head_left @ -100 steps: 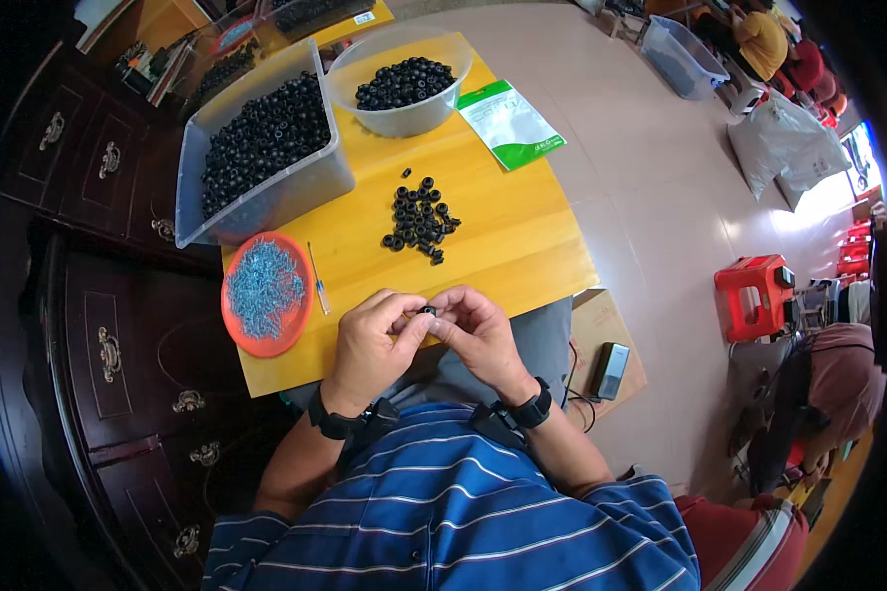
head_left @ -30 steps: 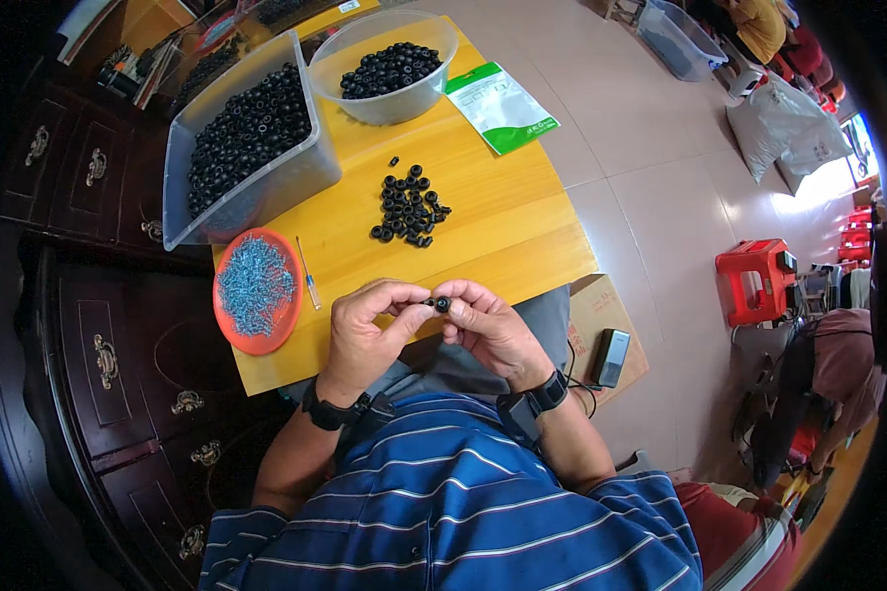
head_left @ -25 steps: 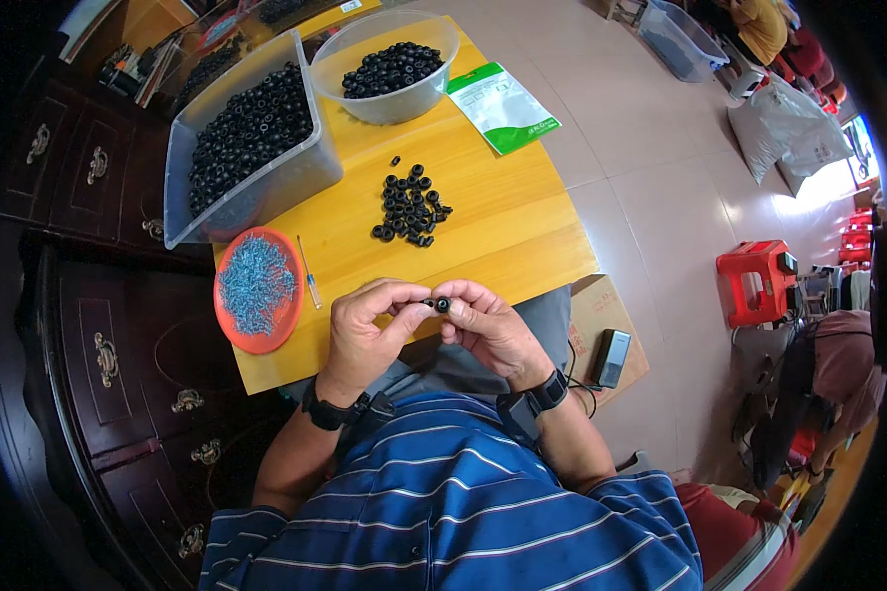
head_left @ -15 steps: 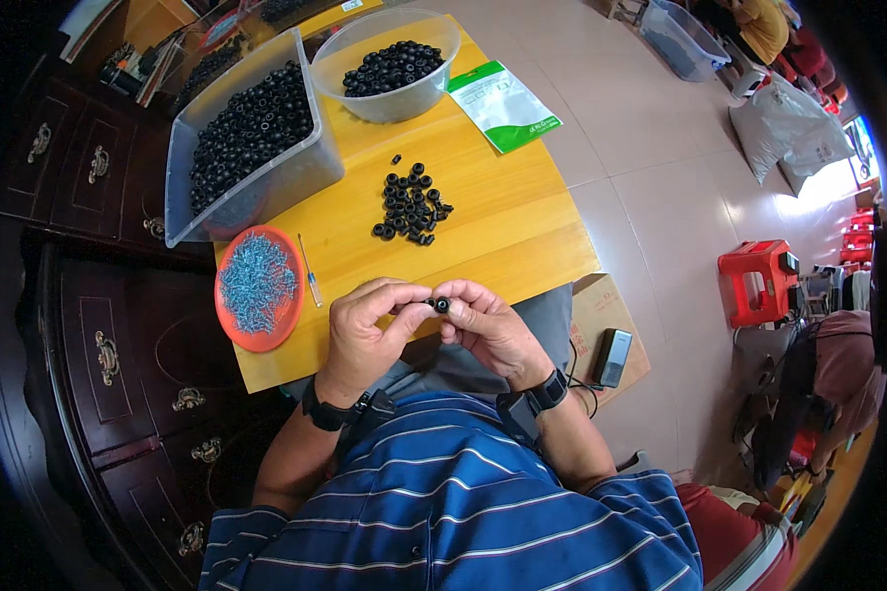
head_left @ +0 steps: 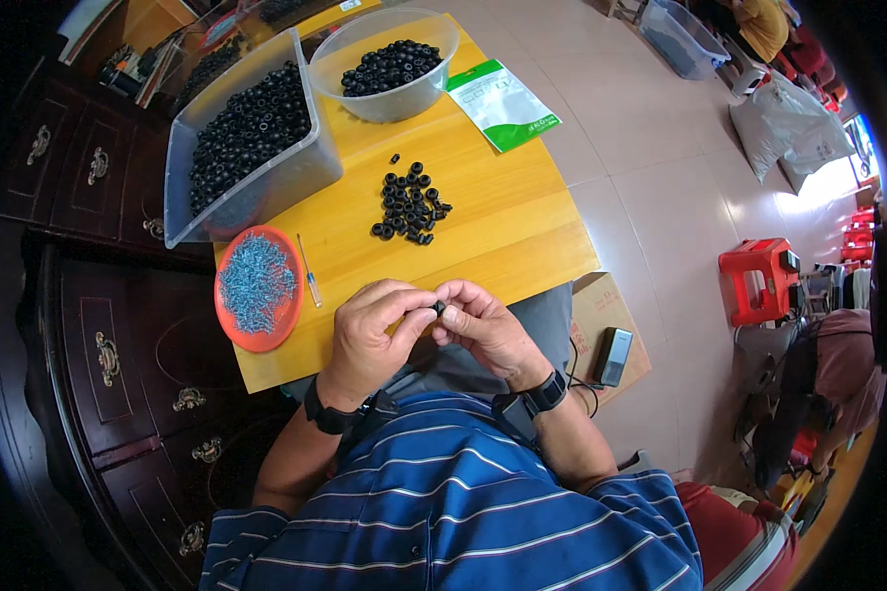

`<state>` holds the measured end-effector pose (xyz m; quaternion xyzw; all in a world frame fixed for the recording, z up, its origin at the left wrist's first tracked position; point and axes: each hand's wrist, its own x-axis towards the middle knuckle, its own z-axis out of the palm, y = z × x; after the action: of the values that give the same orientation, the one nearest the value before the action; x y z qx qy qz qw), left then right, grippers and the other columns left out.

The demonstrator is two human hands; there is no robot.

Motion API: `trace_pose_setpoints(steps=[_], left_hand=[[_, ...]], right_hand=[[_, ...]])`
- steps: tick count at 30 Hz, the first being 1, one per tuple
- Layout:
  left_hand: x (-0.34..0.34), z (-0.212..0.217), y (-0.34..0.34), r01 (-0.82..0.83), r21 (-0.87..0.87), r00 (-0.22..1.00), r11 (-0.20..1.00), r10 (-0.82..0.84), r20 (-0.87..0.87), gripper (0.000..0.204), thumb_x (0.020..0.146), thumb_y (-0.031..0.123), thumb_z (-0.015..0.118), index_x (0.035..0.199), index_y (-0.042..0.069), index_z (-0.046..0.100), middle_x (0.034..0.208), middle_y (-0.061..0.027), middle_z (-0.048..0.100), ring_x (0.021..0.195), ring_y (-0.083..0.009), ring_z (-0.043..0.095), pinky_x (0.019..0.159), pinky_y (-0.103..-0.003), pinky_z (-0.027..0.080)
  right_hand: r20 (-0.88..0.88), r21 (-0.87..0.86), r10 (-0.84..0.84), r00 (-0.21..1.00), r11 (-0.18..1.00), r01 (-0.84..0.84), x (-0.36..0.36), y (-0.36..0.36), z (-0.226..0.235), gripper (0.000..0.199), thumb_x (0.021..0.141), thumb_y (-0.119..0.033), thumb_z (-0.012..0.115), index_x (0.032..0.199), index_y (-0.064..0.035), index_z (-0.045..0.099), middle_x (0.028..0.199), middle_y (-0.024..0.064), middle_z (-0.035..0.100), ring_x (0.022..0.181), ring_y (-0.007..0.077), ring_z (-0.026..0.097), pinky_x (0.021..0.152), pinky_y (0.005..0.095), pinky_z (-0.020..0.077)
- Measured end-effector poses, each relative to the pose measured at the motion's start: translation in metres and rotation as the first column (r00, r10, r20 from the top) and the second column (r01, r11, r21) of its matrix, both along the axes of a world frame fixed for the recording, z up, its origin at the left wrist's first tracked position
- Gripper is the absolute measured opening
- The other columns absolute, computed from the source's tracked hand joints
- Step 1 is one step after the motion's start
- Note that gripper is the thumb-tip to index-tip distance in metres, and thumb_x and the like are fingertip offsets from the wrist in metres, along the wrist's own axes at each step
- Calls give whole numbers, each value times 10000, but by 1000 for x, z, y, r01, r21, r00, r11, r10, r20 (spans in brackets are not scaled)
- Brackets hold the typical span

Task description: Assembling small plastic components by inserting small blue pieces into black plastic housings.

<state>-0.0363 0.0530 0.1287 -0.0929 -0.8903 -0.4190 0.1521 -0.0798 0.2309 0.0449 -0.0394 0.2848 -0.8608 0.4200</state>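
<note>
Both hands meet at the table's front edge, over my lap. My left hand (head_left: 373, 330) is closed in a thumb-and-finger pinch, and so is my right hand (head_left: 485, 330). Between their fingertips sits a small black ring-like piece (head_left: 438, 308), mostly covered by the fingers; both hands touch it. Beyond them on the yellow wooden table (head_left: 503, 217) lies a loose pile of similar black pieces (head_left: 401, 205). Left of my left hand is an orange plate (head_left: 288, 333) heaped with small bluish metal pins (head_left: 256, 283). A thin tool with a clear handle (head_left: 313, 289) lies beside the plate.
A large clear bin (head_left: 301, 163) and a round clear tub (head_left: 394, 106) hold black rings at the far left. A green-and-white bag (head_left: 504, 106) lies at the far edge. Right of the table are a carton with a black device (head_left: 613, 357) and a red stool (head_left: 756, 283).
The fingertips of both hands have drawn closer together. The black piece has turned and is now more hidden between them. The pile and containers stay where they were.
</note>
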Motion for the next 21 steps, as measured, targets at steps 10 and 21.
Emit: trace_pose_setpoints(steps=[10, 21], left_hand=[[1, -4, 0, 9, 34, 999, 999, -10, 33, 165, 801, -62, 758, 956, -9, 735, 898, -128, 731, 796, -244, 715, 706, -321, 560], [1, -8, 3, 28, 67, 999, 997, -31, 43, 173, 787, -67, 756, 947, -3, 740, 904, -126, 719, 803, -262, 703, 706, -334, 552]], right_hand=[[-115, 42, -22, 993, 999, 27, 0, 2, 1, 194, 1022, -143, 649, 1198, -79, 598, 980, -4, 664, 817, 61, 627, 743, 208, 526], [-14, 44, -8, 1000, 999, 9, 2, 6, -1, 183, 1056, -218, 600, 1180, -84, 615, 1005, 15, 712, 810, 70, 684, 769, 214, 566]])
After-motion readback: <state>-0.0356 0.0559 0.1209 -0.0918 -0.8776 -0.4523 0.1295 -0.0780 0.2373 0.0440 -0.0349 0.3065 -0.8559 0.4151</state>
